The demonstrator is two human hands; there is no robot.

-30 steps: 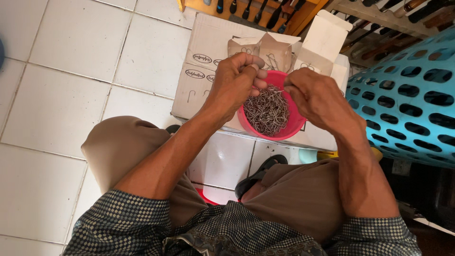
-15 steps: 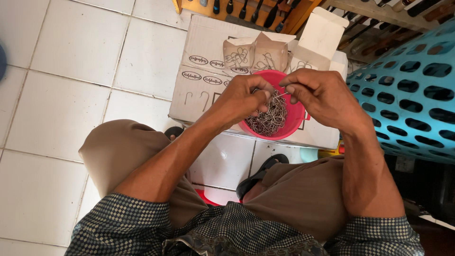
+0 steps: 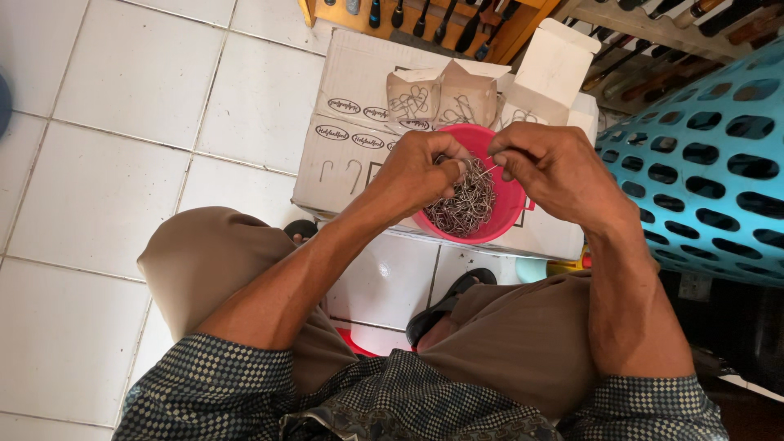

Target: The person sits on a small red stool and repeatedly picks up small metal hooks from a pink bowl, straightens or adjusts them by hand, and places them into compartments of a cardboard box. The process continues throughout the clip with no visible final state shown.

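A pink plastic bowl [image 3: 508, 214] heaped with small metal hooks [image 3: 467, 204] stands on a cardboard box [image 3: 347, 151]. My left hand [image 3: 416, 171] hovers over the bowl's left side, fingers curled around a bunch of hooks. My right hand [image 3: 551, 167] is over the bowl's right rim, pinching one thin hook between thumb and forefinger. The fingertips of both hands nearly meet above the heap.
Small opened brown cartons [image 3: 445, 94] with more hooks and a white carton [image 3: 555, 69] stand behind the bowl. A blue perforated basket [image 3: 710, 163] is at the right. A wooden rack of tools [image 3: 441, 20] lines the top. White floor tiles [image 3: 122, 122] spread to the left.
Both hands came down and closer together over the bowl. My right hand now pinches a single hook next to my left fingertips.
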